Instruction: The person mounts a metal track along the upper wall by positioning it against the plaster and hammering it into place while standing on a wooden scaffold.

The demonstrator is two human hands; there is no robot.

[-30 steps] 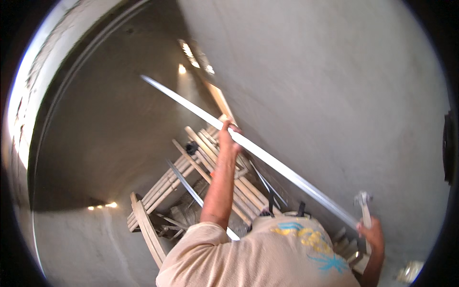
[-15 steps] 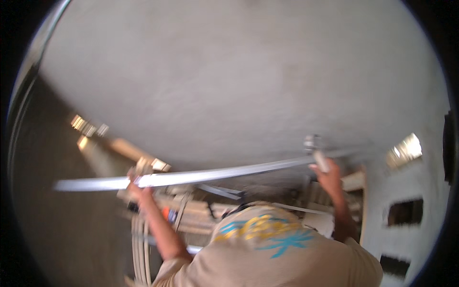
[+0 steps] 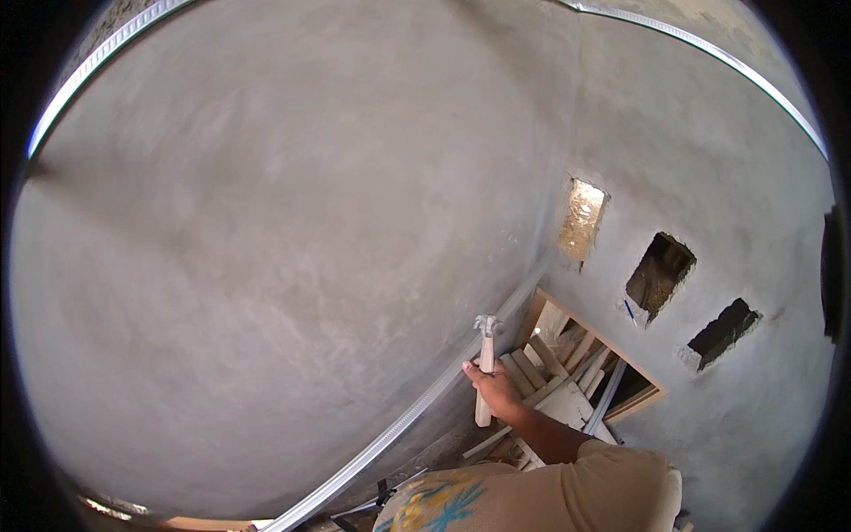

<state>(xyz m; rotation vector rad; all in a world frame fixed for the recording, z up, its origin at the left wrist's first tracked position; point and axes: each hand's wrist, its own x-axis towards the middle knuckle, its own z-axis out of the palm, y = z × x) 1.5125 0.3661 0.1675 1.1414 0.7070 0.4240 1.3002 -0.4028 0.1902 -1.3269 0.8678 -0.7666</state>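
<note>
My right hand [image 3: 498, 390] is closed around the wooden handle of a claw hammer [image 3: 487, 377], with the metal head pointing up. A long, shiny metal profile [image 3: 390, 432] slants from the lower edge up to the corner of the plastered wall, passing just behind the hammer. Whether my right hand also touches this profile I cannot tell. My left hand is out of view, and the profile's near end runs off the lower edge.
The grey wall [image 3: 292, 248] fills the left. Metal channel [image 3: 700, 44] lines its top. At the right, rough openings, one with a blue stick [image 3: 628, 309], pierce the side wall above a wooden frame [image 3: 612, 350]. Timber pieces [image 3: 541, 355] are stacked behind it.
The view has turned up and right. My left hand, earlier gripping the profile, has left the picture. The profile now slants steeply toward the corner. My right hand still holds the hammer.
</note>
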